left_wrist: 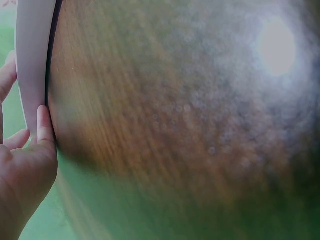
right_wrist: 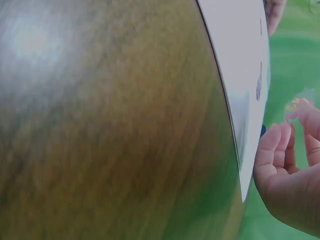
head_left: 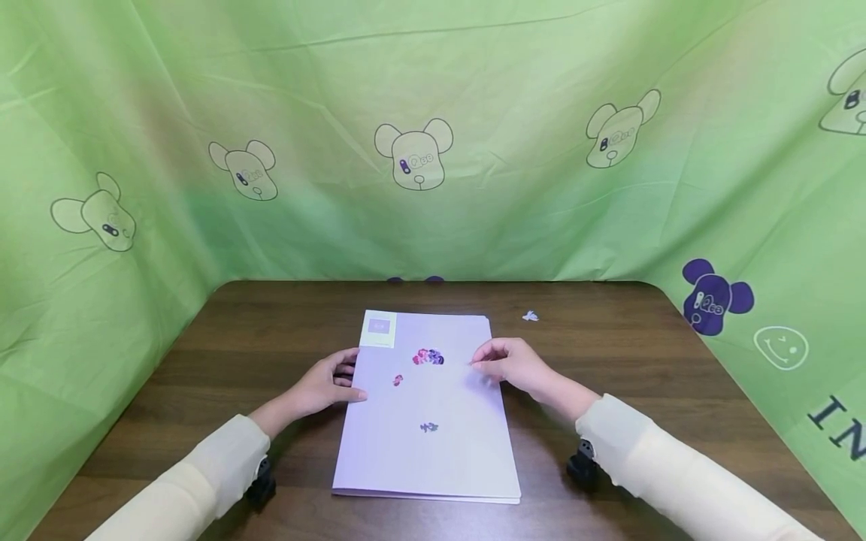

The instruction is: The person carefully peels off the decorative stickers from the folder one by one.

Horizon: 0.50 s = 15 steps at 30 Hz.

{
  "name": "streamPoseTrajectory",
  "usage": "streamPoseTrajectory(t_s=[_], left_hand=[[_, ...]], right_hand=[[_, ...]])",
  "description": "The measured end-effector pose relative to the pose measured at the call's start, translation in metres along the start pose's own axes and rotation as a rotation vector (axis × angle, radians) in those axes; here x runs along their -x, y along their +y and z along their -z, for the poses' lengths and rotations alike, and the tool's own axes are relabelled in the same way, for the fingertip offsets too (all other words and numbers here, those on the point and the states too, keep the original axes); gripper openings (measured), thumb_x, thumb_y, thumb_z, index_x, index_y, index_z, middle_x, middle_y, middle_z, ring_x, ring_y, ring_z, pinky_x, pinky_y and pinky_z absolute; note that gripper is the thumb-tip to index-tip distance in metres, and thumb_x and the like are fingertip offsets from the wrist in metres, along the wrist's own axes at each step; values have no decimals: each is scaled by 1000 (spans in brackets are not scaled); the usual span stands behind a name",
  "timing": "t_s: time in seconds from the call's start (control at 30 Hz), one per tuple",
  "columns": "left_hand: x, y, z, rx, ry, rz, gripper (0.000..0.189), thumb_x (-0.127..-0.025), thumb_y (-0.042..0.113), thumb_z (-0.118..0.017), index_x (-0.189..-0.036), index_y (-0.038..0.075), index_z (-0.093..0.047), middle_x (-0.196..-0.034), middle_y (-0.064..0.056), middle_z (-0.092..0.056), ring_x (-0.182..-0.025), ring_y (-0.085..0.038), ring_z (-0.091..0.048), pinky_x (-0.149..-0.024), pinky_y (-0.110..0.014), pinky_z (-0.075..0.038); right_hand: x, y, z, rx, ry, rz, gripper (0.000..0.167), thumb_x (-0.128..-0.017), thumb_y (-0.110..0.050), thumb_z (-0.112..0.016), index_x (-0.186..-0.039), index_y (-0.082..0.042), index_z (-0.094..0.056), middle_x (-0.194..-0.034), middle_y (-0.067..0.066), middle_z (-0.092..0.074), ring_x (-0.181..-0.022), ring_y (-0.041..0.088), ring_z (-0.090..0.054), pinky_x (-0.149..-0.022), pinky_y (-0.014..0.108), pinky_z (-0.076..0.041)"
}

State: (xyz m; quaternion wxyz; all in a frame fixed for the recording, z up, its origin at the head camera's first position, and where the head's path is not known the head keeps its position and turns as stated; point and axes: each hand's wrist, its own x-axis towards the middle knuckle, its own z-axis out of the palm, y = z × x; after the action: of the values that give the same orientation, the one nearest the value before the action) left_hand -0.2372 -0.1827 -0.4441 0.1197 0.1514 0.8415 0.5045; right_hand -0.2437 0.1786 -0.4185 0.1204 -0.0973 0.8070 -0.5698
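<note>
A white sheet-like board [head_left: 433, 466] lies on the wooden table, its lower edge showing more than one layer. My left hand [head_left: 325, 385] rests at its left edge, thumb on the surface and fingers along the side. Above the board's right edge, my right hand [head_left: 510, 364] pinches a small clear sticker [right_wrist: 292, 107] with yellow and pink print between thumb and fingertip. On the board are a cluster of pink and purple cartoon stickers [head_left: 429, 357], a small pink sticker [head_left: 398, 380] and a bluish-grey sticker [head_left: 429, 427]. A pale label [head_left: 377, 329] covers the top left corner.
A small pale bluish piece [head_left: 531, 315] lies on the brown table [head_left: 284, 323] beyond the board's right corner. Green printed cloth [head_left: 325, 225] hangs around the back and sides. Dark wrist devices [head_left: 583, 464] sit under both sleeves.
</note>
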Motion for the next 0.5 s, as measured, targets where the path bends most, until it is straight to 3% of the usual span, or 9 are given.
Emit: streamPoseTrajectory(t_s=[0.3,0.5], left_hand=[[0,-2,0,-10,-8,-13,81,-80,13,-82,-144,-4,-37,-134,-21,-49,-112,-32,-54,-89,-37,-52],[-2,-3,-1,-9,11,15,82,-78,13,-83,-145,-2,-38,-133,-18,-50,-110,-29,-55,-89,-36,-52]], right_hand=[[2,3,21,5,57,-2,17,-86,-6,-72,-99,4,-67,-83,5,-64,-78,20,-59,-69,34,-53],[5,5,33,-29,90,-12,26,-88,-4,-70,-107,11,-63,-83,8,-68,-73,18,-65,-70,36,-55]])
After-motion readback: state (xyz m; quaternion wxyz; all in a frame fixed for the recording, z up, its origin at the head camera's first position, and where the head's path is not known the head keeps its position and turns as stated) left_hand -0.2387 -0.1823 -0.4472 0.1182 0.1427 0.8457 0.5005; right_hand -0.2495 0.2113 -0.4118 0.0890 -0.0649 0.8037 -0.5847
